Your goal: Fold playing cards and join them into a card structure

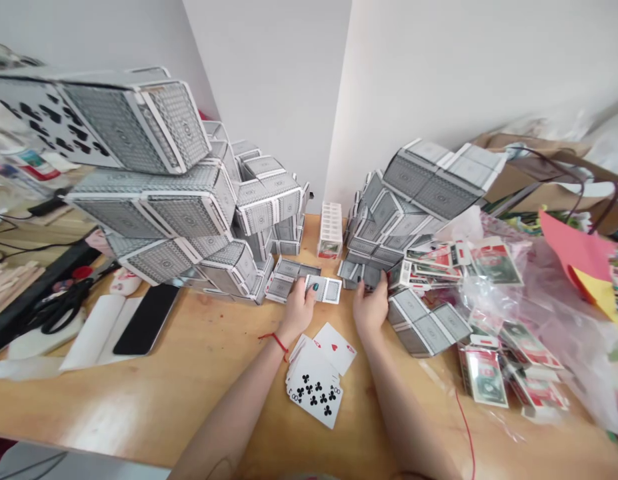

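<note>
My left hand (299, 308) is closed, its thumb pressed on a folded playing card (331, 291) with a grey patterned back. Just behind it lies a flat grey folded-card piece (285, 280). To the right, my right hand (371, 308) is closed with fingertips on a low block of folded cards (359, 272); its far side is hidden. Between my forearms lies a loose pile of playing cards (313, 390), eight of clubs on top, with an ace of hearts (335, 348) sticking out behind.
Tall stacks of card blocks stand at left (183, 207) and right (413, 180). A row of card boxes (331, 230) stands between them. A joined card block (429, 323) and opened card boxes (483, 375) lie right. A phone (146, 320) and scissors (63, 307) lie left.
</note>
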`<state>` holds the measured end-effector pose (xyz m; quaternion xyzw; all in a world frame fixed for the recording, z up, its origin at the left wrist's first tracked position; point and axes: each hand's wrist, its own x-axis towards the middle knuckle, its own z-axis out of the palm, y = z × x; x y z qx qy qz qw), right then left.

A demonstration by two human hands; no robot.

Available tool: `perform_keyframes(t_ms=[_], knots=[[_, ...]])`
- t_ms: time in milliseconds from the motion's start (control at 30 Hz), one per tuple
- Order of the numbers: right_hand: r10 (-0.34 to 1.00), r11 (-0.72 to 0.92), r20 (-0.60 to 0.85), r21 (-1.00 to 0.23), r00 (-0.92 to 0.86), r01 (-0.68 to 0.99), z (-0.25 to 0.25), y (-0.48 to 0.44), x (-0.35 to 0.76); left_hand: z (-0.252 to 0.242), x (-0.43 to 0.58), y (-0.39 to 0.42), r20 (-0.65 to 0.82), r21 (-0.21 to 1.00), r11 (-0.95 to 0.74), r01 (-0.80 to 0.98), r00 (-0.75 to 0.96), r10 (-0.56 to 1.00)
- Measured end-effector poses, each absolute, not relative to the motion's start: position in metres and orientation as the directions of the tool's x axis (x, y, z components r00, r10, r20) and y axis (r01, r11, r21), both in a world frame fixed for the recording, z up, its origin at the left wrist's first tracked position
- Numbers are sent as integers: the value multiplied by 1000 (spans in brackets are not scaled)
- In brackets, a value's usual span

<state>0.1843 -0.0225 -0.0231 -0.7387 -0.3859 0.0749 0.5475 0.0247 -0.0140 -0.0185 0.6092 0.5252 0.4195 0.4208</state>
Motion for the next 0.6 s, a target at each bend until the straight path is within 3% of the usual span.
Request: perform_keyframes(t_ms=[200,400,600], knots=[[662,-252,182,-860,727,444,-24,-16,187,-20,24,-16,69,949,-93,301,90,993],[715,8,345,-874,608,486,-25,-31,186,-21,25,-12,-30,977,13,211,78,997],[847,58,160,-976,507,212,-34,-27,189,-22,28,-6,-30,984,21,176,47,998]])
